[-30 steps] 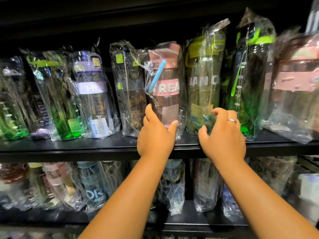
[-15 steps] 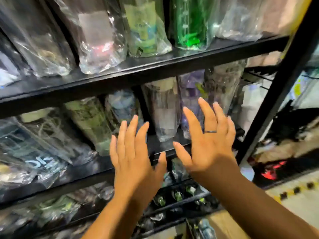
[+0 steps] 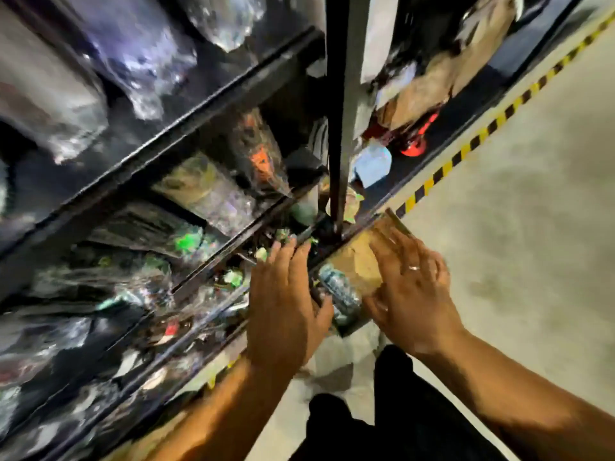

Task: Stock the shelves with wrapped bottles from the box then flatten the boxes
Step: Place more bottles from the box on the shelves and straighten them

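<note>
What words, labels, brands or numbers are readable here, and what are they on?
Nothing reads clearly; the picture is motion-blurred.
Orange print on a dark wrapped pack: blurred, unreadable.
Label on the bottle in the box: blurred, unreadable.
Yellow-and-black floor stripe: a marking, no words.

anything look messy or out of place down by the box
Nothing plainly spilled or damaged. A clear-wrapped bottle lies slanted in the brown cardboard box, between the left hand and right hand. Wrapped goods low in the black rack look jumbled, but blur hides detail.
</note>
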`<state>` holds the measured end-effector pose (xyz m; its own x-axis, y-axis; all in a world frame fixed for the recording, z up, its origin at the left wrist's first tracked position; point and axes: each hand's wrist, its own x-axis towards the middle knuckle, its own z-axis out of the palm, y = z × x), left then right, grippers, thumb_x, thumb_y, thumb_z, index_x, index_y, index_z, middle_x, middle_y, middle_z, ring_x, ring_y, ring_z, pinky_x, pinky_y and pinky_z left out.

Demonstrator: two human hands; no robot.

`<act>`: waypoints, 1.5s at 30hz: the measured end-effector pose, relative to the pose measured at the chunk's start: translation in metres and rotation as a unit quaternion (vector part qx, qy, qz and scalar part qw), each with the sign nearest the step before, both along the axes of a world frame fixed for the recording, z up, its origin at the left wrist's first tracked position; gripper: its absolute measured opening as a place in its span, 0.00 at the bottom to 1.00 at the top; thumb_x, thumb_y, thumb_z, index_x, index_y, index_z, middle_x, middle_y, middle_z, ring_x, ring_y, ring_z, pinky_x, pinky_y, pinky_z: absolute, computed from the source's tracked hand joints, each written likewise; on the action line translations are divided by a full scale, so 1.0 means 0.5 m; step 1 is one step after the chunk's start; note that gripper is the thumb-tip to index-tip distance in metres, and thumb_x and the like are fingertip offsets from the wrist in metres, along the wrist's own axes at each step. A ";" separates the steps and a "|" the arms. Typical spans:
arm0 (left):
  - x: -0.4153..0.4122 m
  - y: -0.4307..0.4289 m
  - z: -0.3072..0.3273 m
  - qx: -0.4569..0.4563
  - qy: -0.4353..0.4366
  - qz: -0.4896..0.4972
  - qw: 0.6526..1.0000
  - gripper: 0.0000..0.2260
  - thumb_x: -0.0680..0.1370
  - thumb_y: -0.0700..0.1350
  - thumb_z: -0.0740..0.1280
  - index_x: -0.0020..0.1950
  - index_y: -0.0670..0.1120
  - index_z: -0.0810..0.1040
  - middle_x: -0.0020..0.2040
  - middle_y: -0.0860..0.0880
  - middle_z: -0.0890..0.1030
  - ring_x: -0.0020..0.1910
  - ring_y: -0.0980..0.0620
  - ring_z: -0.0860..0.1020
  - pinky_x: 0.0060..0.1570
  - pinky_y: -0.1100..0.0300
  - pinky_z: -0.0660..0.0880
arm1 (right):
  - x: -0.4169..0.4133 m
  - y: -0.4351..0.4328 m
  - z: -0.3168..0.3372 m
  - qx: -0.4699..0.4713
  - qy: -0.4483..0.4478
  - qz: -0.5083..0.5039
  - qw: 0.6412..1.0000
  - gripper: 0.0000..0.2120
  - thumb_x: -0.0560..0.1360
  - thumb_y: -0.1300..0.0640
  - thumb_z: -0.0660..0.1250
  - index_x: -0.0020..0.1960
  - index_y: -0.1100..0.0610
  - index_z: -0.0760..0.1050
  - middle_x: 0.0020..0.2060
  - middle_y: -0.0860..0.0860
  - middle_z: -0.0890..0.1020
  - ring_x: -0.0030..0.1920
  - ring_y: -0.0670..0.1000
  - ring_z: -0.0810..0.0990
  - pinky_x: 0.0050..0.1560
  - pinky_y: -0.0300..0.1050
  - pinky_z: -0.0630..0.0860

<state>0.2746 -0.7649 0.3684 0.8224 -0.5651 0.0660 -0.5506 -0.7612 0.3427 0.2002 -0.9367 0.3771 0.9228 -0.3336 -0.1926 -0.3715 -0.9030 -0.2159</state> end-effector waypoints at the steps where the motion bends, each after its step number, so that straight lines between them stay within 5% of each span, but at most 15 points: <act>1: 0.000 -0.020 -0.033 0.012 0.012 -0.006 1.000 0.37 0.68 0.50 0.74 0.74 0.42 0.65 0.73 0.41 0.71 0.72 0.38 0.68 0.69 0.39 0.67 | -0.005 -0.018 -0.027 0.011 0.021 -0.002 1.000 0.33 0.71 0.41 0.61 0.72 0.55 0.69 0.71 0.62 0.69 0.68 0.67 0.71 0.64 0.68 0.68; 5: -0.009 -0.097 -0.194 0.064 0.055 -0.045 0.995 0.39 0.66 0.51 0.78 0.73 0.44 0.65 0.70 0.41 0.74 0.68 0.39 0.73 0.64 0.42 0.73 | -0.016 -0.077 -0.162 0.041 0.106 0.022 0.993 0.38 0.69 0.43 0.69 0.75 0.55 0.65 0.73 0.61 0.66 0.71 0.65 0.66 0.68 0.63 0.64; 11: -0.051 -0.170 -0.516 0.016 0.200 0.061 0.978 0.36 0.73 0.60 0.60 0.76 0.44 0.57 0.71 0.34 0.71 0.70 0.33 0.71 0.71 0.38 0.66 | 0.024 -0.140 -0.428 0.122 0.243 0.110 0.956 0.39 0.77 0.39 0.62 0.80 0.49 0.48 0.79 0.52 0.47 0.78 0.58 0.46 0.77 0.57 0.47; 17: -0.011 -0.182 -0.801 0.026 0.305 0.133 0.943 0.38 0.73 0.56 0.70 0.78 0.43 0.62 0.72 0.40 0.71 0.70 0.39 0.71 0.64 0.43 0.74 | 0.094 -0.176 -0.770 0.128 0.300 0.105 0.939 0.37 0.77 0.40 0.65 0.79 0.47 0.51 0.78 0.54 0.55 0.76 0.61 0.55 0.73 0.60 0.58; 26: 0.033 -0.182 -1.160 0.110 0.321 0.148 0.929 0.43 0.72 0.56 0.75 0.80 0.48 0.56 0.77 0.43 0.64 0.75 0.42 0.64 0.71 0.44 0.68 | 0.158 -0.161 -1.232 0.174 0.348 -0.007 0.921 0.38 0.75 0.44 0.70 0.77 0.51 0.55 0.73 0.60 0.61 0.70 0.64 0.65 0.65 0.57 0.69; 36: 0.044 -0.125 -1.287 0.054 0.337 0.190 0.921 0.36 0.75 0.51 0.72 0.79 0.46 0.59 0.75 0.42 0.64 0.73 0.42 0.66 0.70 0.48 0.67 | 0.172 -0.072 -1.500 0.305 0.307 -0.128 0.893 0.45 0.72 0.47 0.75 0.78 0.53 0.50 0.67 0.61 0.69 0.65 0.63 0.72 0.55 0.49 0.71; 40: 0.047 -0.125 -1.286 0.012 0.340 0.224 0.913 0.32 0.79 0.52 0.69 0.78 0.44 0.60 0.74 0.42 0.69 0.71 0.43 0.70 0.69 0.51 0.69 | 0.170 -0.092 -1.498 0.312 0.278 -0.121 0.900 0.41 0.70 0.46 0.77 0.74 0.54 0.58 0.56 0.53 0.75 0.49 0.54 0.75 0.44 0.42 0.69; 45: 0.050 -0.131 -1.227 -0.043 0.425 0.287 0.857 0.28 0.81 0.55 0.64 0.78 0.47 0.61 0.71 0.45 0.73 0.68 0.46 0.74 0.63 0.54 0.72 | 0.161 -0.147 -1.395 0.409 0.253 -0.170 0.860 0.30 0.67 0.46 0.79 0.65 0.51 0.71 0.54 0.49 0.80 0.46 0.49 0.79 0.36 0.39 0.73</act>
<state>0.2998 -0.8302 -0.2451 0.7352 -0.0742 -0.6738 0.3826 -0.7751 0.5029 0.2808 -1.0101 -0.3204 0.5275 -0.1296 -0.8396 -0.8177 -0.3457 -0.4603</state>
